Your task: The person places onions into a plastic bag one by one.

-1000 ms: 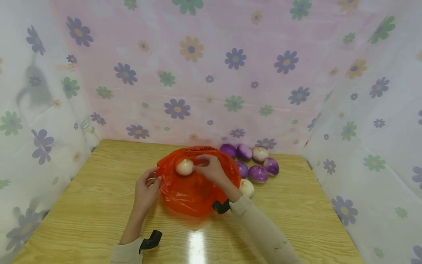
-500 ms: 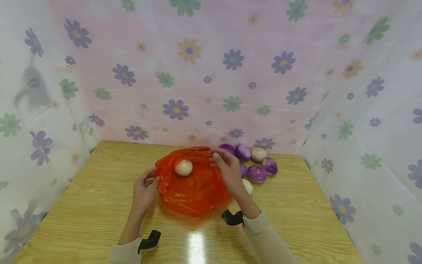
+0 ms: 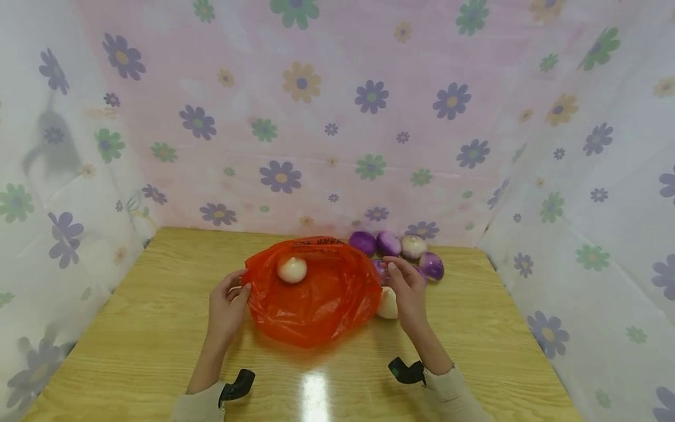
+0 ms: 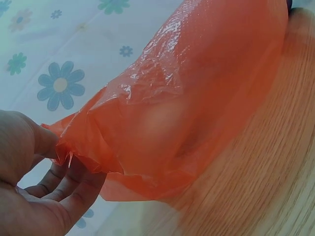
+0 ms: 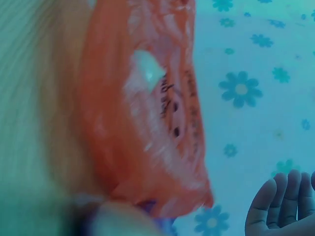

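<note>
A red plastic bag (image 3: pixel 316 305) lies with its mouth spread wide on the table. Inside its left part sits a white onion (image 3: pixel 292 270), whose pale top also shows in the right wrist view. My left hand (image 3: pixel 227 305) pinches the bag's left rim between thumb and fingers; the left wrist view shows the gathered red film there. My right hand (image 3: pixel 411 296) hovers just right of the bag with nothing in its grasp, fingers extended in the right wrist view. Below it are a second white onion (image 3: pixel 387 303) and a partly hidden purple onion (image 3: pixel 378 268).
Behind my right hand several more onions stand clustered, among them a purple onion (image 3: pixel 432 266) and a whitish onion (image 3: pixel 413 247). The wooden table (image 3: pixel 158 328) is bounded by a flowered curtain (image 3: pixel 337 146) at the back and both sides.
My right hand has left the white onion inside the bag and moved right, past the bag's right rim, to above the other onions. My left hand keeps its hold on the rim.
</note>
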Motion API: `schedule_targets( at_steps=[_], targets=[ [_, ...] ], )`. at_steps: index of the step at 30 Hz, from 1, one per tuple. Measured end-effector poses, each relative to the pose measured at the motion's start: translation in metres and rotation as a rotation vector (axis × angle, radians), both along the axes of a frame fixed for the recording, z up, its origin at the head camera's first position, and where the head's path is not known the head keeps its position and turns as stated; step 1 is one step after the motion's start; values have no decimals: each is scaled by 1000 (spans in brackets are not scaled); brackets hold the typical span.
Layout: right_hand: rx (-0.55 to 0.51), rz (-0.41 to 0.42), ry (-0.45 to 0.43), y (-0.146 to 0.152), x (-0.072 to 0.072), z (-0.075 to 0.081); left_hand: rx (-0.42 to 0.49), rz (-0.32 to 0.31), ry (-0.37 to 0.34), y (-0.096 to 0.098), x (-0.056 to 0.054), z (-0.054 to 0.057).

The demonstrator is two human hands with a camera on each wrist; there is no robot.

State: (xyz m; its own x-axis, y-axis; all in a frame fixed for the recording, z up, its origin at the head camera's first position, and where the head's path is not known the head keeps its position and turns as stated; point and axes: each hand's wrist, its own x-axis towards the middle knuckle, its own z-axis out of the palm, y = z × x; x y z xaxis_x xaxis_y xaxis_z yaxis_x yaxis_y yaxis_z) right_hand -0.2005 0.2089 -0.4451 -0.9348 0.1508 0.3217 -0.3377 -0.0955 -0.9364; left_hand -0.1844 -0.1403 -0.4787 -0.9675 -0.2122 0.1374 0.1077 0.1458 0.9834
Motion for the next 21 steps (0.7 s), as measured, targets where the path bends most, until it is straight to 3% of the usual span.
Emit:
schedule_targets(
  at_steps=[6,11,14,21],
  targets=[
    [84,-131,-63,24,7,-30,0,8,2,-2,1,-1],
    [181,-243,-167,39,10,-47,-2,22,5,-4,0,-1],
    [211,-232,-244,45,11,-51,-3,30,8,-6,0,-2],
    [389,-73,-398,51,12,-53,-27,34,-6,-11,1,-2]
  ],
)
